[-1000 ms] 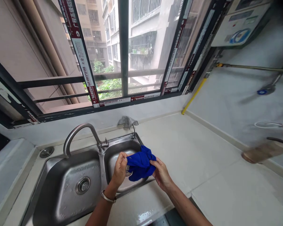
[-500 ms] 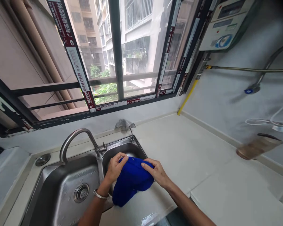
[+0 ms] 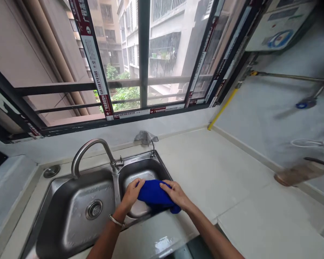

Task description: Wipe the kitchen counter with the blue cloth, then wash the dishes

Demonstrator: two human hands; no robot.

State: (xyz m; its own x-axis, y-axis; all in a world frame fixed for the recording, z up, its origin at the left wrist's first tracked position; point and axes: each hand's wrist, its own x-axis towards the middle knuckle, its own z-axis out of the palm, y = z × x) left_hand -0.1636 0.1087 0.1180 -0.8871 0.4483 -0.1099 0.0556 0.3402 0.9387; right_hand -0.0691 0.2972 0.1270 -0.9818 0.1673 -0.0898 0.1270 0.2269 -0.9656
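Note:
A bright blue cloth (image 3: 152, 192) is stretched between my two hands above the right basin (image 3: 137, 209) of a steel double sink. My left hand (image 3: 131, 193) pinches its left edge between thumb and fingers, and a silver bangle circles that wrist. At the cloth's upper right, my right hand (image 3: 175, 193) grips it with the thumb on top. One fold droops over the basin's front right rim below my right hand. The left basin (image 3: 78, 208) has a round drain (image 3: 94, 209) and water drops on its floor.
A curved steel faucet (image 3: 93, 142) rises behind the basins. Crumpled grey plastic (image 3: 145, 137) lies at the back by a small dispenser (image 3: 152, 151). The pale counter (image 3: 199, 162) extends right toward a brown container (image 3: 299, 174). Water wets the counter's front edge (image 3: 162, 244).
The cloth has been folded or swung up, so its long hanging part at the left no longer shows and a fold droops at the right. Both hands keep hold. The view has shifted slightly.

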